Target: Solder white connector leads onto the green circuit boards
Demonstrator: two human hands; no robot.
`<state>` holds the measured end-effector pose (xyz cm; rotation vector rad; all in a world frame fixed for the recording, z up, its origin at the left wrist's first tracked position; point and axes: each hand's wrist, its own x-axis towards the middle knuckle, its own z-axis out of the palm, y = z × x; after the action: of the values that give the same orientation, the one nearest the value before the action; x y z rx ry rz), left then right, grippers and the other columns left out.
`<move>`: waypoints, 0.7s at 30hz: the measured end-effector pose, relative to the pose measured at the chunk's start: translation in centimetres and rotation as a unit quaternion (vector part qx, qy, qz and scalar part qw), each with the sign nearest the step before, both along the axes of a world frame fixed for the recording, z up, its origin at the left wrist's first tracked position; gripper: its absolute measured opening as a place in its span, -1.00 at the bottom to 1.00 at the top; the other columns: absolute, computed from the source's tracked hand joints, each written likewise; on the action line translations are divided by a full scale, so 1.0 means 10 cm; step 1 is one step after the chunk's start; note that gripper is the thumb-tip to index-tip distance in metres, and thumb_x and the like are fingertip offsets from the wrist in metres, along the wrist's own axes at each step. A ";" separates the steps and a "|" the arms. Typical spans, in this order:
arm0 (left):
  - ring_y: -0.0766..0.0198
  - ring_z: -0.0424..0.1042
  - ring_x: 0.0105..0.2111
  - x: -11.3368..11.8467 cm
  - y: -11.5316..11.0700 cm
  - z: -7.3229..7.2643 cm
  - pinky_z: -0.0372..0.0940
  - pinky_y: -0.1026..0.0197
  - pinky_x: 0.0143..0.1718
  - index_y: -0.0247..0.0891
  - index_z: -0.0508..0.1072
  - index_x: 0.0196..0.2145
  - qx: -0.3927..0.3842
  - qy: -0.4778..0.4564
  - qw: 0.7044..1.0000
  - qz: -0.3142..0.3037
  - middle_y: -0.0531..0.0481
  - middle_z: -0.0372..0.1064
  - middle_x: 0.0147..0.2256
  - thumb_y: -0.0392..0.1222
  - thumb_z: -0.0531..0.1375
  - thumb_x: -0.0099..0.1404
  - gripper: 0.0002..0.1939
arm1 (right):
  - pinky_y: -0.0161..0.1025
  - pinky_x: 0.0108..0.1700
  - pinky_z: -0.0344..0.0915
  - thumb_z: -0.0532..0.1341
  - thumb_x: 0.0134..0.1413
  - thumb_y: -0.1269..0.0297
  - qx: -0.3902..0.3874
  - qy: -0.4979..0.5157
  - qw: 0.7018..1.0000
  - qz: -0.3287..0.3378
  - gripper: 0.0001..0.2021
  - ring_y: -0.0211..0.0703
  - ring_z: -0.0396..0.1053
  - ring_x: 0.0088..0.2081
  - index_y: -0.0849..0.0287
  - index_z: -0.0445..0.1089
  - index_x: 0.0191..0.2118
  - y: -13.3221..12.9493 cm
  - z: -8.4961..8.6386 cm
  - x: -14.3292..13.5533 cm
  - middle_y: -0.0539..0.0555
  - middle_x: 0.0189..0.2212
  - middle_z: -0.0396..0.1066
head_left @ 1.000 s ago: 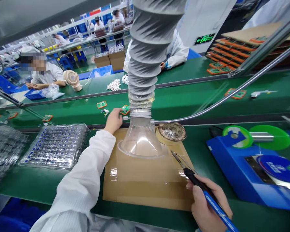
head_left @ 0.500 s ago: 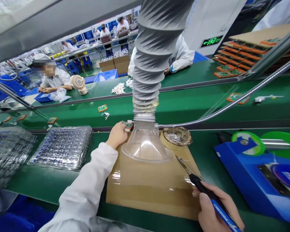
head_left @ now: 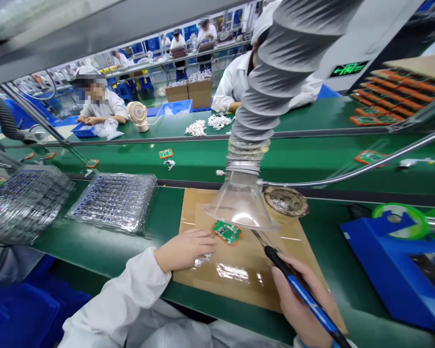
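A green circuit board with an orange edge lies on the brown cardboard sheet, below the clear funnel-shaped fume hood. Just left of the board, my left hand rests low with its fingers close together, fingertips at the board's edge. Something small and whitish shows under those fingers; I cannot tell whether it is a part or glare. My right hand is closed around the black and blue handle of a soldering iron. Its metal tip reaches under the hood's right rim, right of the board and apart from it.
A round pot with shiny metal stands behind the sheet. Clear trays of blue-marked parts lie left; a blue machine with a green reel stands right. A grey hose hangs centrally. Boards lie along the green belt; co-workers sit beyond.
My left hand has drawn back from the belt's edge toward me, and the circuit board now lies on the cardboard. My right hand has brought the iron's tip to the hood's rim. The view has shifted.
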<state>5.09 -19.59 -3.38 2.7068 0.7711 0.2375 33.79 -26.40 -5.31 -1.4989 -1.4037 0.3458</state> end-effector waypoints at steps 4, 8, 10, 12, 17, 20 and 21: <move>0.18 0.22 0.35 -0.09 -0.08 0.08 0.13 0.13 0.37 -0.24 0.55 -0.19 -0.018 0.025 0.999 0.006 -0.07 0.37 0.26 -0.53 0.11 0.19 -0.66 | -0.08 0.02 0.46 0.22 0.24 -0.08 -0.051 -0.022 0.996 0.069 -0.57 0.07 0.56 -0.02 0.08 0.48 0.08 0.16 -0.03 -0.28 0.09 -0.09 0.61; 0.08 0.21 0.34 -0.22 -0.25 0.21 0.07 0.00 0.38 -0.26 0.56 -0.18 0.039 0.015 0.995 0.085 -0.10 0.41 0.21 -0.40 0.10 0.29 -0.73 | 0.08 0.01 0.48 0.17 0.25 -0.13 -0.107 -0.055 0.971 0.207 -0.57 0.17 0.55 0.02 -0.04 0.45 0.10 0.28 -0.25 -0.36 0.06 0.02 0.57; 0.08 0.30 0.26 -0.39 -0.35 0.31 0.12 -0.03 0.33 -0.21 0.57 -0.13 0.059 -0.008 0.984 0.169 -0.07 0.49 0.12 -0.36 0.09 0.30 -0.71 | 0.15 -0.03 0.49 0.18 0.22 -0.13 -0.113 -0.063 0.965 0.227 -0.60 0.24 0.55 0.02 -0.12 0.48 0.07 0.31 -0.39 -0.32 0.08 0.03 0.57; 0.10 0.42 0.12 -0.68 -0.44 0.41 0.19 -0.02 0.23 -0.16 0.56 -0.14 0.076 -0.028 0.962 0.261 -0.06 0.56 -0.01 -0.36 0.09 0.30 -0.70 | 0.20 -0.05 0.50 0.20 0.17 -0.15 -0.131 -0.063 0.965 0.218 -0.59 0.29 0.54 0.03 -0.24 0.46 0.10 0.33 -0.51 -0.25 0.07 0.06 0.55; 0.04 0.46 -0.02 -1.84 -0.50 0.66 0.27 -0.02 0.10 -0.19 0.54 -0.16 0.157 0.001 0.810 0.565 -0.12 0.54 -0.11 -0.34 0.12 0.29 -0.77 | 0.30 -0.17 0.46 0.28 0.00 -0.20 -0.129 -0.036 0.976 0.169 -0.54 0.41 0.56 -0.07 -0.30 0.48 0.04 0.30 -0.56 -0.20 0.10 -0.02 0.58; -0.05 0.43 0.03 -2.50 -0.45 0.74 0.30 -0.01 0.03 -0.26 0.48 0.04 0.171 0.057 0.680 0.711 -0.23 0.45 0.01 -0.30 0.17 0.28 -0.64 | 0.30 -0.17 0.44 0.29 -0.02 -0.17 -0.128 -0.019 0.981 0.146 -0.57 0.39 0.55 -0.07 -0.31 0.49 0.01 0.29 -0.44 -0.27 0.10 -0.01 0.57; -0.04 0.44 0.02 -2.66 -0.43 0.75 0.31 0.00 0.02 -0.26 0.47 0.05 0.160 0.068 0.665 0.726 -0.23 0.43 0.01 -0.29 0.17 0.29 -0.63 | 0.29 -0.20 0.44 0.32 -0.07 -0.18 -0.115 -0.003 0.986 0.122 -0.59 0.40 0.56 -0.11 -0.31 0.53 -0.05 0.29 -0.38 -0.30 0.11 -0.06 0.59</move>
<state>-21.55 -23.89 4.08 1.5900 2.9540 0.5087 30.78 -23.49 -9.16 -1.5124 -1.5999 0.6743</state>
